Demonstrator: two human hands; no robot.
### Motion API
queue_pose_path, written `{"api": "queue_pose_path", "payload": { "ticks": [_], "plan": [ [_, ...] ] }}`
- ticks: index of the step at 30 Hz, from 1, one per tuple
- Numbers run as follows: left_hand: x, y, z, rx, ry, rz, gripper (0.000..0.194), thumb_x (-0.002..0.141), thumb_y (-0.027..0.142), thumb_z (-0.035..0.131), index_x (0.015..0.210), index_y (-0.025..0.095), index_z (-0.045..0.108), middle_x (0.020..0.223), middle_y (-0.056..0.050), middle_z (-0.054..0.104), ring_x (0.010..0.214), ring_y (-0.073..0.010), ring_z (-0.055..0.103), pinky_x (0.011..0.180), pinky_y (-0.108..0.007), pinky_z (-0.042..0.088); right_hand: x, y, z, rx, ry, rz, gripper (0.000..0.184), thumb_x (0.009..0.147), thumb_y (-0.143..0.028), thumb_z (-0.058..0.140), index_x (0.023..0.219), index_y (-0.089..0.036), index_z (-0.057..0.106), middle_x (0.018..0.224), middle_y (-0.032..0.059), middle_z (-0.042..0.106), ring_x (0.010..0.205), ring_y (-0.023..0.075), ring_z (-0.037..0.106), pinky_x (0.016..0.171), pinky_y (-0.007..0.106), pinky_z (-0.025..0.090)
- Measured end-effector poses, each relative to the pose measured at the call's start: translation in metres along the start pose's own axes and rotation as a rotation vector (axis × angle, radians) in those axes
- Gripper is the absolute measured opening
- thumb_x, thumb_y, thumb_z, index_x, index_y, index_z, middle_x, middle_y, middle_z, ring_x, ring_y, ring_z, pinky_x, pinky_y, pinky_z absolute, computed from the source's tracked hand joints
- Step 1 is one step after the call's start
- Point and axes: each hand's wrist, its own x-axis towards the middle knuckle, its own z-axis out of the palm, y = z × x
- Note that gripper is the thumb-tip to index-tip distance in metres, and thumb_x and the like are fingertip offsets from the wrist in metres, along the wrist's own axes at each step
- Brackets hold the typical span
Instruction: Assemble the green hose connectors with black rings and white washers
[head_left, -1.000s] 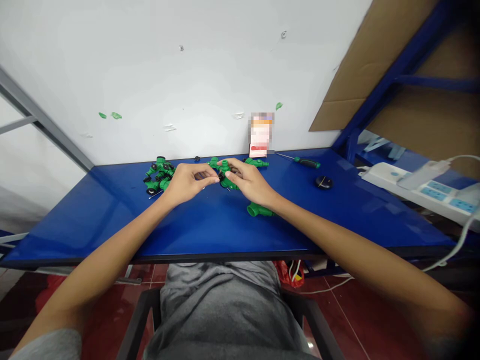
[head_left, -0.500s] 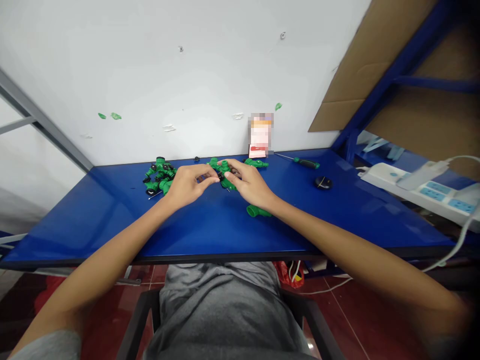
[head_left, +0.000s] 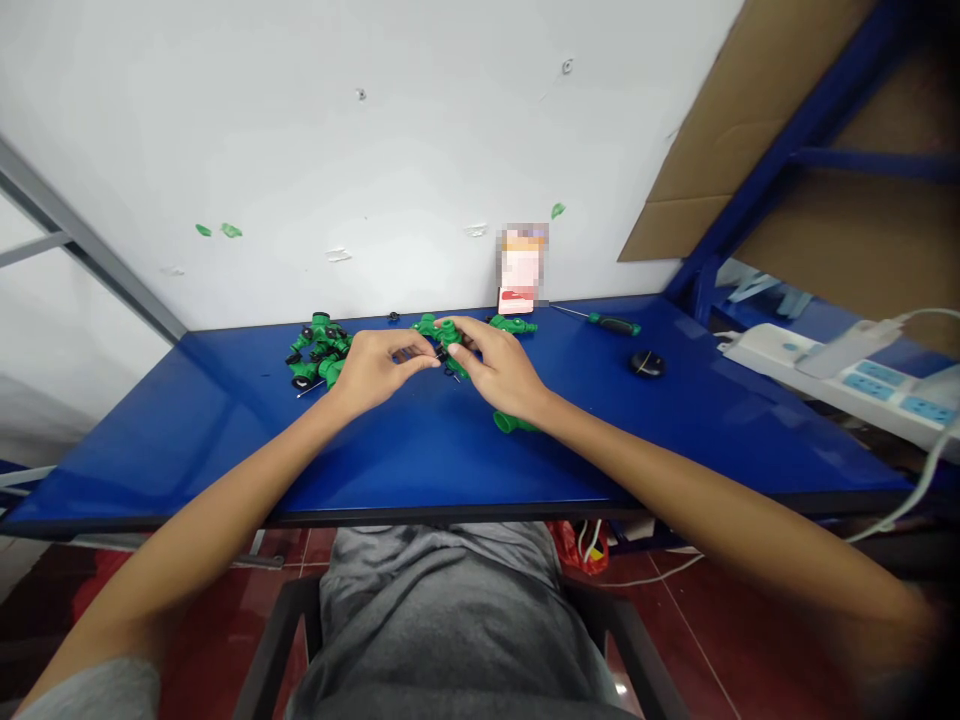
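My right hand (head_left: 501, 368) is closed around a green plastic hose fitting (head_left: 450, 332), with the thumb on its near side. From the left, my left hand (head_left: 377, 366) meets it, thumb and fingertips pinched at a small black part (head_left: 441, 354) on the fitting's side. Whether that part is fixed to the fitting is too small to tell. Just behind the hands lies another green fitting (head_left: 424, 324). A green piece with a round open end (head_left: 505, 422) rests on the table, partly hidden below my right wrist.
Several green and black fittings (head_left: 321, 340) are heaped on the blue table (head_left: 420, 460) at left. Farther right are another green fitting (head_left: 516, 325), a screwdriver (head_left: 615, 324), a round black object (head_left: 646, 364) and a white power strip (head_left: 810, 372). A blurred card (head_left: 517, 290) leans against the wall.
Both hands stay in nearly the same place. The held fitting and the fingers around it have shifted only slightly, and the whole view has moved a little.
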Motion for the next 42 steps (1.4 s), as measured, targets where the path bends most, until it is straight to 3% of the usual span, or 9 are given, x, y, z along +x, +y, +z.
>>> {"api": "queue_pose_path", "payload": {
  "ticks": [11, 18, 23, 27, 32, 42],
  "plan": [
    [0.0, -0.003, 0.002, -0.147, -0.01, -0.108, 0.036, 0.092, 0.053, 0.083, 0.086, 0.018, 0.082, 0.082, -0.005, 0.082, 0.07, -0.0168, 0.071, 0.068, -0.027, 0.057, 0.0, -0.002, -0.001, 0.009, -0.001, -0.01, 0.041, 0.105, -0.026, 0.057, 0.144, -0.023, 0.07, 0.131, 0.0109, 0.079, 0.109, 0.0317, 0.072, 0.101, 0.046, 0.054],
    [-0.002, 0.006, 0.004, -0.06, 0.032, -0.039, 0.036, 0.097, 0.054, 0.08, 0.086, 0.019, 0.083, 0.081, -0.004, 0.083, 0.072, -0.0169, 0.075, 0.072, -0.027, 0.059, 0.001, -0.004, -0.003, 0.103, 0.004, 0.001, 0.036, 0.102, -0.026, 0.057, 0.135, -0.023, 0.072, 0.132, 0.0101, 0.078, 0.102, 0.0292, 0.07, 0.097, 0.047, 0.053],
    [-0.001, 0.007, 0.003, -0.026, 0.094, -0.01, 0.037, 0.097, 0.056, 0.079, 0.089, 0.02, 0.084, 0.084, -0.004, 0.084, 0.072, -0.0171, 0.076, 0.071, -0.027, 0.059, 0.002, -0.001, 0.001, 0.391, -0.052, 0.109, 0.023, 0.103, -0.04, 0.06, 0.12, -0.025, 0.065, 0.107, 0.0053, 0.075, 0.096, 0.0255, 0.067, 0.088, 0.041, 0.051],
    [-0.001, 0.005, 0.004, -0.06, 0.12, 0.013, 0.036, 0.095, 0.055, 0.082, 0.09, 0.02, 0.084, 0.085, -0.004, 0.084, 0.072, -0.0173, 0.077, 0.07, -0.027, 0.059, 0.004, 0.007, 0.01, 0.596, -0.049, 0.146, 0.027, 0.102, -0.052, 0.061, 0.113, -0.027, 0.06, 0.111, 0.0034, 0.07, 0.105, 0.0248, 0.064, 0.095, 0.04, 0.05],
    [-0.003, 0.004, 0.005, -0.089, 0.097, -0.011, 0.026, 0.097, 0.046, 0.082, 0.094, 0.02, 0.085, 0.091, -0.005, 0.086, 0.076, -0.0185, 0.079, 0.072, -0.028, 0.061, 0.003, 0.01, 0.011, 0.573, -0.025, 0.154, 0.024, 0.101, -0.05, 0.062, 0.112, -0.029, 0.06, 0.111, 0.0031, 0.068, 0.102, 0.0251, 0.061, 0.094, 0.042, 0.049],
    [-0.003, 0.008, 0.006, -0.062, 0.08, -0.039, 0.019, 0.098, 0.035, 0.075, 0.1, 0.019, 0.085, 0.095, -0.005, 0.086, 0.078, -0.0181, 0.079, 0.075, -0.028, 0.064, 0.004, 0.011, 0.011, 0.601, -0.031, 0.187, 0.025, 0.097, -0.047, 0.067, 0.111, -0.027, 0.059, 0.097, 0.0003, 0.063, 0.087, 0.0206, 0.057, 0.077, 0.035, 0.046]
  ]
}}
